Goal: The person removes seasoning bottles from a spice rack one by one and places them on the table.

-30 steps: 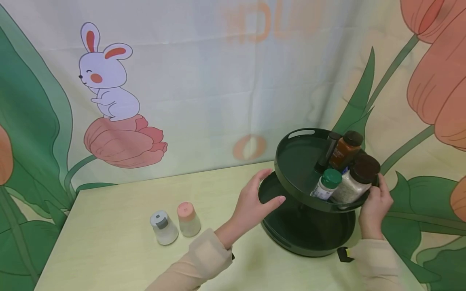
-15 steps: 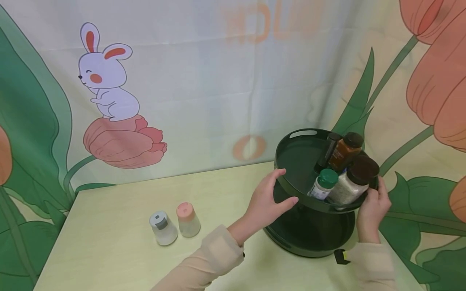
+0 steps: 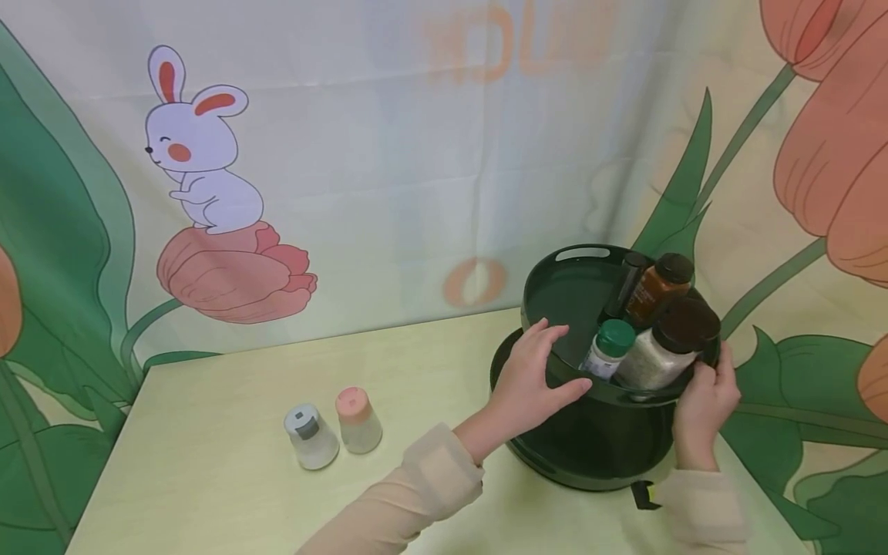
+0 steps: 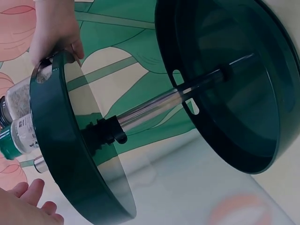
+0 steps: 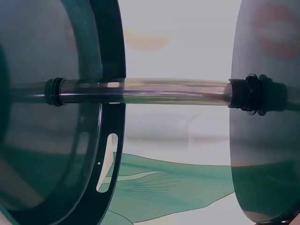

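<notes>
R hand [image 3: 704, 407] clamped on upper tray [image 3: 570, 304], lower rt of frame, prob. to steady load; L hand [image 3: 527, 383] spread, no grip, nr green-capped bottle [image 3: 607, 351].

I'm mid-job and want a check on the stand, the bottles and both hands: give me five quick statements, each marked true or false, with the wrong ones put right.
1. The green-capped bottle stands in the upper tray. True.
2. The left hand is gripping that bottle. False: its fingers are spread, and the left wrist view shows them apart from the bottle.
3. A clear post runs between the upper tray and the lower tray. True.
4. The right hand is at the lower tray's rim. False: it holds the upper tray's rim.
5. The pink-topped shaker is in the upper tray. False: it stands on the table, beside the gray-topped shaker.
</notes>
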Demonstrator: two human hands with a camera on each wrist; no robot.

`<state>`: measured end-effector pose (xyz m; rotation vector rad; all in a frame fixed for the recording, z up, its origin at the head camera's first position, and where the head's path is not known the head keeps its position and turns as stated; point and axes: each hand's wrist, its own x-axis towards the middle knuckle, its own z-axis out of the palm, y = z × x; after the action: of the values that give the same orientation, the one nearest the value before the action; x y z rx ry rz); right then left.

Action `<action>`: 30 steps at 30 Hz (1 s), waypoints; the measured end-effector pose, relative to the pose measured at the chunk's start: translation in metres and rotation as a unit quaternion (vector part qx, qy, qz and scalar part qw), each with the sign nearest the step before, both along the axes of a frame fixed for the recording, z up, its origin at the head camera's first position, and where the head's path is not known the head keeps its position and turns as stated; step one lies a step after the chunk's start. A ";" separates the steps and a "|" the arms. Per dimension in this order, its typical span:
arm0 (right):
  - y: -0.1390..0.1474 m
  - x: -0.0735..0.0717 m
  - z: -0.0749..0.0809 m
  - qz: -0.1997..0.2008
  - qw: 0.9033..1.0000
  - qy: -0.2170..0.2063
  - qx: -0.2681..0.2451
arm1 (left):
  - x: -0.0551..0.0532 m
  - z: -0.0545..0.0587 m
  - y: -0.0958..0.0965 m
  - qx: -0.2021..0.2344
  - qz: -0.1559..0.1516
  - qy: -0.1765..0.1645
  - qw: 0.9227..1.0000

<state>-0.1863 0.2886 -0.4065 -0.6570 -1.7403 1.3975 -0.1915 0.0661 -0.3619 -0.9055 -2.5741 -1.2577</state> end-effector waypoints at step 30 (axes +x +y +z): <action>-0.013 0.005 -0.004 0.015 0.998 0.034 -0.052 | -0.017 0.000 0.032 -0.074 0.018 0.059 0.995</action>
<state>-0.1816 0.2751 -0.4105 -0.6328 -1.6393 1.5216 -0.2085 0.0976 -0.3615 -0.9245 -2.6046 -0.9846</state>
